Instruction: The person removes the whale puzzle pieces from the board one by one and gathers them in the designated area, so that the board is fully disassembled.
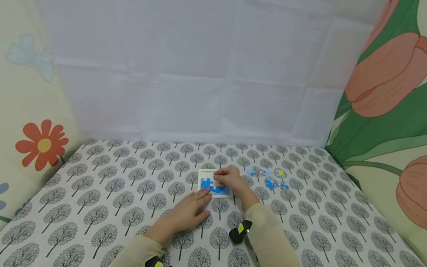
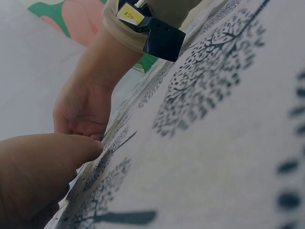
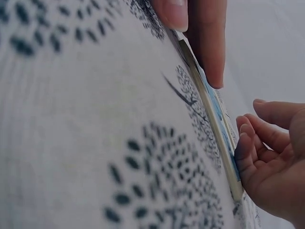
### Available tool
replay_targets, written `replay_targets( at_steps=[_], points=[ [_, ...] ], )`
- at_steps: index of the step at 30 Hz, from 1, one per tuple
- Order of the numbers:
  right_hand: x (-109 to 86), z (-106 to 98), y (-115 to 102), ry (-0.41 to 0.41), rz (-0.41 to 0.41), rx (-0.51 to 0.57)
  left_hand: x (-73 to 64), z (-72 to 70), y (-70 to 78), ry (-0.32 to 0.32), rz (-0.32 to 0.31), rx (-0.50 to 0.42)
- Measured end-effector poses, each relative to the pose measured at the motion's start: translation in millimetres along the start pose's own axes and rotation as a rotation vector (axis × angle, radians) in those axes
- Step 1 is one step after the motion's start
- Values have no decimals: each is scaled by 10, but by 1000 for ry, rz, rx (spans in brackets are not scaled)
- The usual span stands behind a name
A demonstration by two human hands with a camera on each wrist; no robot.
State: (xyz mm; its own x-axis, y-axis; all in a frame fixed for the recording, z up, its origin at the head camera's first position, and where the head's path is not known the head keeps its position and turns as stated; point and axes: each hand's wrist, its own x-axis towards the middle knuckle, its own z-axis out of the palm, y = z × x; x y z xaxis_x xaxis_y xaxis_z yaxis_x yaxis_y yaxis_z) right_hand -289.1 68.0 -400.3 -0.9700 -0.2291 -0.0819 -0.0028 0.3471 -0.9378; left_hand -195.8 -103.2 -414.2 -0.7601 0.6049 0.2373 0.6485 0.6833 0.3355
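A small white-rimmed puzzle tray (image 1: 204,171) lies flat on the table, with blue jigsaw pieces (image 1: 205,183) along its left and lower part. My left hand (image 1: 190,211) has its fingers straight, with their tips on the tray's near left corner and the thumb apart. Over the tray's right half is my right hand (image 1: 230,178), its fingers bent and the fingertips down inside the rim. In the right wrist view, my right hand (image 3: 274,157) touches the right end of the tray's edge (image 3: 221,138). I cannot make out whether a piece is between its fingertips.
Several loose puzzle pieces (image 1: 271,183) lie to the right of the tray, some blue, one with a yellow sun shape (image 1: 280,172). A cloth (image 1: 133,230) printed with trees covers the table. Behind it hangs a white sheet (image 1: 200,92).
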Motion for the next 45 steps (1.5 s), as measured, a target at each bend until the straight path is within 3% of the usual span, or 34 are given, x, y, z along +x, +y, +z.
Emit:
replay_targets(
  at_steps=[9, 14, 32, 45],
  points=[
    [7, 45, 32, -21, 11, -18, -3, 4, 7, 3, -3, -1],
    [-12, 68, 21, -25, -23, -33, -5, 4, -1, -7, -4, -3],
    [-28, 108, 33, -33, -94, -237, 0, -11, 0, -48, -11, -15],
    [-31, 125, 18, -43, -85, -290, 1, -4, -3, -64, -26, -22]
  ],
)
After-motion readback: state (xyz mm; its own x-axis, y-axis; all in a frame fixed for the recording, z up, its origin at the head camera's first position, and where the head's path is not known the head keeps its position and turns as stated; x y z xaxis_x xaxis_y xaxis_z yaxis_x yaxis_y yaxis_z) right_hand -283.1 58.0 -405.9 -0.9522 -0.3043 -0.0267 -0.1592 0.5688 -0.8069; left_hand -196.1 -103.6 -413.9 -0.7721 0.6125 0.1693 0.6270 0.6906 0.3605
